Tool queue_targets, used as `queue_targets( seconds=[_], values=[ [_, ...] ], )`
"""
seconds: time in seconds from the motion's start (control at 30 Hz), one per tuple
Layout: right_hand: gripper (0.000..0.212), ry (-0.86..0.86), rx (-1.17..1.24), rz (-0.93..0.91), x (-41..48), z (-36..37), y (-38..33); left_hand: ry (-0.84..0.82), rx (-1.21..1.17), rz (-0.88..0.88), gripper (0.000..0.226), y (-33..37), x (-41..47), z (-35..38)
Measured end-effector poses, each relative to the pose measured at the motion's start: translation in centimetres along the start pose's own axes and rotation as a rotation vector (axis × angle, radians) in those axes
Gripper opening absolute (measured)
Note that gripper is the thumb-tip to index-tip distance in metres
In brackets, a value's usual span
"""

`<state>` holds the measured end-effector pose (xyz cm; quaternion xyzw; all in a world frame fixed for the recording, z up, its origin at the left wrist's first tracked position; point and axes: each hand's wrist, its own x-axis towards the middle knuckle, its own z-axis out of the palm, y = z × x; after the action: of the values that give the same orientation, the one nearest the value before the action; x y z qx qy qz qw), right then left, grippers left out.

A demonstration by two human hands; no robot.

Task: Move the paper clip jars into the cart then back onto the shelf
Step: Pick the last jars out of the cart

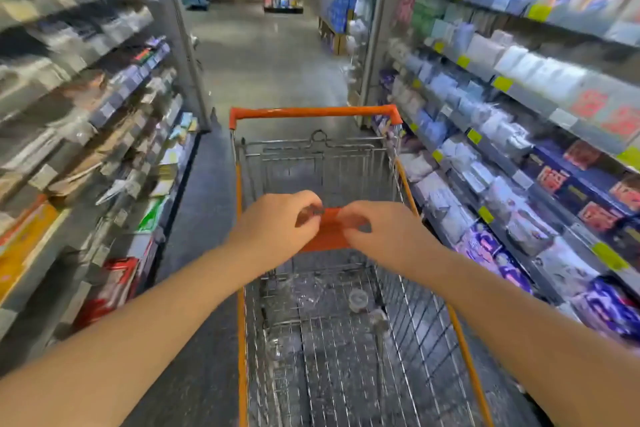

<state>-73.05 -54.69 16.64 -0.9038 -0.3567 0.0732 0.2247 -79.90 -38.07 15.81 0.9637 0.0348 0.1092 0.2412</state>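
Observation:
My left hand (277, 229) hovers over the orange-trimmed wire cart (313, 112) and pinches a small clear jar (312, 212) with dark contents at its fingertips. My right hand (384, 236) is close beside it, fingers curled over the cart's orange seat flap (325, 236). Motion blur hides whether it grips the flap or the jar. Down in the cart basket lie clear paper clip jars, one near the middle (358, 300), one just right of it (379, 317) and one at the left (277, 347).
The cart stands in a narrow store aisle. Stationery shelves (104, 121) run along the left, and shelves of packaged goods (502, 135) run along the right, both within arm's reach. Open grey floor (270, 55) stretches ahead to further displays.

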Motion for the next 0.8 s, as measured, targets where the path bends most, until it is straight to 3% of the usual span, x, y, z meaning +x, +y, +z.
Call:
queue_targets(
  seconds=[0.27, 0.5, 0.67, 0.8],
  values=[
    [0.024, -0.086, 0.127, 0.158, 4.3, 6.4, 11.0, -0.129, -0.039, -0.034, 0.03, -3.3, 5.9, 12.2],
    [0.033, -0.137, 0.208, 0.363, 7.4, 15.7, 18.7, -0.24, -0.017, -0.266, 0.043, -8.3, 8.2, 24.9],
    [0.028, -0.204, 0.206, 0.586, 6.5, 25.2, 24.4, -0.356, 0.081, -0.478, 0.054, -13.5, 3.2, 33.9],
    [0.043, -0.316, 0.109, 0.727, 5.5, 31.2, 28.2, -0.502, 0.141, -0.625, 0.065, -17.2, -2.2, 38.2]
  ],
)
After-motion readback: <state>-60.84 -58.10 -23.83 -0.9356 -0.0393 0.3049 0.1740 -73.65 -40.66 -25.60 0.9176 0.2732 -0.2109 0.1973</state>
